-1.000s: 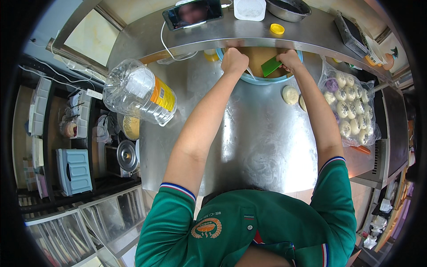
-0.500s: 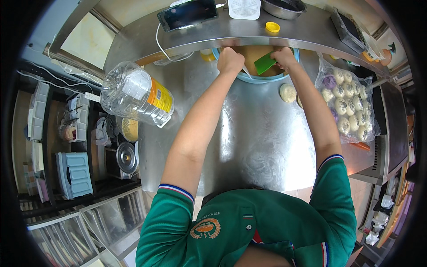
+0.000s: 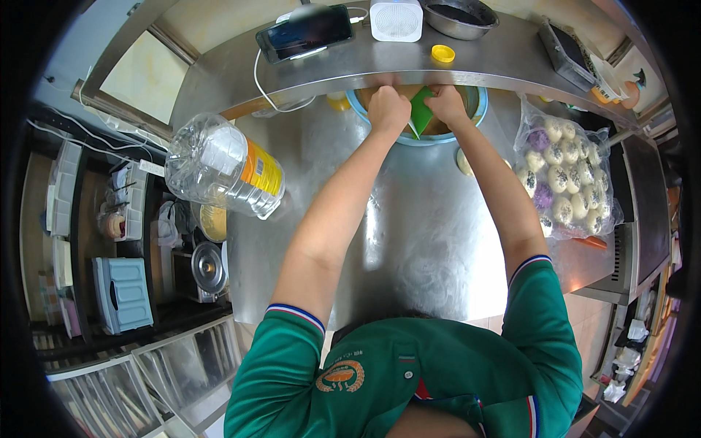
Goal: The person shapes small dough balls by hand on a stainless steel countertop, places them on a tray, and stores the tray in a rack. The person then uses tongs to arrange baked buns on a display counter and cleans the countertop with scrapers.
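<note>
At the far edge of the steel table, partly beneath the raised shelf, stands a light blue basin (image 3: pixel 480 111) with a tan mixture in it. Over its right part, my right hand (image 3: pixel 447 103) is closed around a flat green dough scraper (image 3: pixel 421 113), which is tilted steeply into the basin. My left hand (image 3: pixel 389 109) forms a fist at the basin's left side, close to the scraper. A thin whitish tool shows just below that fist, mostly hidden by it. A pale round bun (image 3: pixel 464 162) lies beside my right forearm, partly covered by it.
A large clear plastic jug (image 3: pixel 223 164) with a yellow label lies left on the steel table (image 3: pixel 307 197). To the right sits a clear bag of filled buns (image 3: pixel 562 175). The shelf (image 3: pixel 350 66) overhead holds a phone (image 3: pixel 305 34), a white speaker (image 3: pixel 396 20), a metal bowl (image 3: pixel 460 18) and a yellow cap (image 3: pixel 442 53).
Both hands have come closer together over the basin. My right hand moved left with the green scraper, which has turned more upright; my left hand shifted slightly right.
</note>
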The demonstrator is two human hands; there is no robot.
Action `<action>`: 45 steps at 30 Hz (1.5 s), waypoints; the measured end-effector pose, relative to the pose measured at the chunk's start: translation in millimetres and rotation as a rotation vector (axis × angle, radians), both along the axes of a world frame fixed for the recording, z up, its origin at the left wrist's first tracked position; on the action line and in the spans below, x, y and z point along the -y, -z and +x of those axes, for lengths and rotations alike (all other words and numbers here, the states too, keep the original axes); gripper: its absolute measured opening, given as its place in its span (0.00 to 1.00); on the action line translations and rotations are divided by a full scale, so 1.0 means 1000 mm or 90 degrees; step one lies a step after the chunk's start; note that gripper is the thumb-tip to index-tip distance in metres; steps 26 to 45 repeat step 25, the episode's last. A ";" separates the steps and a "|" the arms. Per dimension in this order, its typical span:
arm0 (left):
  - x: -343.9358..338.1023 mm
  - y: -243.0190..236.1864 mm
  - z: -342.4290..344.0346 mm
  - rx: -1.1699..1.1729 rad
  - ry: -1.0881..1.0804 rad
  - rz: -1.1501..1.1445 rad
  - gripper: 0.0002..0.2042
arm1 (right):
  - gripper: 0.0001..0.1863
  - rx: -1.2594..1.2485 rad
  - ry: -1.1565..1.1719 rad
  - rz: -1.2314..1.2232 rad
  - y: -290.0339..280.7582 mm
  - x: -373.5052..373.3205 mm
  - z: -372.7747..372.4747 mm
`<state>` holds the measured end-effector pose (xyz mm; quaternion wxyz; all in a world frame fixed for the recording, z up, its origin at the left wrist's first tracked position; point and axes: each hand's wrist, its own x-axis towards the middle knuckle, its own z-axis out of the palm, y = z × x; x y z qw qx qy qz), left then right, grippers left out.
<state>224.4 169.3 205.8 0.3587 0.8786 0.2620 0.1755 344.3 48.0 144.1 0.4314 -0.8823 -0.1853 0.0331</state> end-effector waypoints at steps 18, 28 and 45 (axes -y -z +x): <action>-0.002 0.029 0.018 0.087 -0.028 -0.049 0.12 | 0.18 0.196 0.012 -0.150 -0.011 -0.003 -0.004; -0.012 0.042 0.018 0.096 -0.025 -0.023 0.11 | 0.19 0.118 0.002 0.018 -0.008 0.003 -0.011; -0.012 0.042 0.018 0.096 -0.025 -0.023 0.11 | 0.19 0.118 0.002 0.018 -0.008 0.003 -0.011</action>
